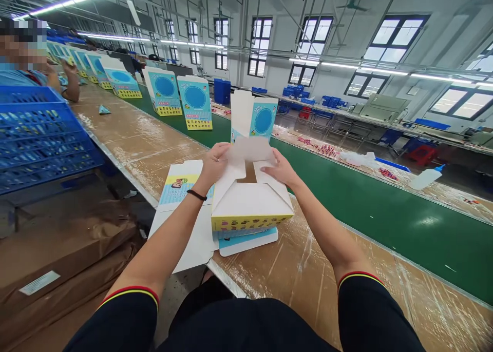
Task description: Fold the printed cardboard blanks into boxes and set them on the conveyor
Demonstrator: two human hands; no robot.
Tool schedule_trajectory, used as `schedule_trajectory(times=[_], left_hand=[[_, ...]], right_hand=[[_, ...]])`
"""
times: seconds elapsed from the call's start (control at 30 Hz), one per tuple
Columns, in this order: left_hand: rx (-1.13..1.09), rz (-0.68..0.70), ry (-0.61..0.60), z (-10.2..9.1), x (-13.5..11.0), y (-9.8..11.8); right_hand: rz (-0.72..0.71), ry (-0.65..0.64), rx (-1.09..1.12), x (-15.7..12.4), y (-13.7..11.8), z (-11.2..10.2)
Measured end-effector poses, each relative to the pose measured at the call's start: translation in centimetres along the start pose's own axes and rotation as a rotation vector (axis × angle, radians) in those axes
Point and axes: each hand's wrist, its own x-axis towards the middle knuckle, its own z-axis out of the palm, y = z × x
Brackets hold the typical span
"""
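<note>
Carton [250, 206] at the counter's [308, 270] near edge

It stands on flat blanks [181, 185]. The left hand [213, 163] pinches its raised white flap. The right hand [283, 170] touches the opposite flap, grip unclear. Finished boxes [194, 103] stand on the green belt [385, 218] beyond.

**The count along the line**

Two hands of the person: the left hand [213, 164] and the right hand [281, 171]. One black wristband [196, 194]. One half-folded carton [250, 206] at frame centre. Two flat blanks under it, a printed blank [181, 182] and a blue-edged blank [246, 241]. Four standing cartons [264, 118] show clearly on one green belt [385, 218]. More stand toward the upper left, run together past counting. One blue crate [38, 136] at left. One white bottle [425, 178] at right. One co-worker [23, 59] at upper left.
</note>
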Motion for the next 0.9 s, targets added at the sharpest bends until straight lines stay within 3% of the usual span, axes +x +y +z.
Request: schedule_trajectory(times=[0.13, 0.2, 0.37, 0.53, 0.63, 0.73, 0.9], left_hand=[[0.067, 0.045, -0.097, -0.3, -0.5, 0.6], [0.181, 0.032, -0.222, -0.5, -0.4, 1.2], [0.614, -0.081, -0.583, -0.5, 0.4, 3.0], [0.992, -0.139, -0.768, 0.8, 0.4, 4.9], [1.031, -0.124, -0.807, 1.0, 0.3, 5.4], [0.951, -0.111, -0.796, 0.8, 0.3, 5.1], [0.778, -0.093, -0.667, 0.3, 0.6, 3.5]], right_hand=[[-0.061, 0.09, 0.019, -0.9, 0.1, -0.1], [-0.059, 0.028, -0.066, -1.1, -0.3, -0.5], [0.058, -0.253, -0.536, -0.8, -2.3, -0.4], [0.208, -0.265, -0.807, -0.9, -3.0, 0.9], [0.194, -0.272, -0.751, -1.2, -2.5, 0.6], [0.148, -0.255, -0.512, -1.3, -1.3, -0.3], [0.251, 0.039, -0.076, -1.9, 1.3, -0.6]])
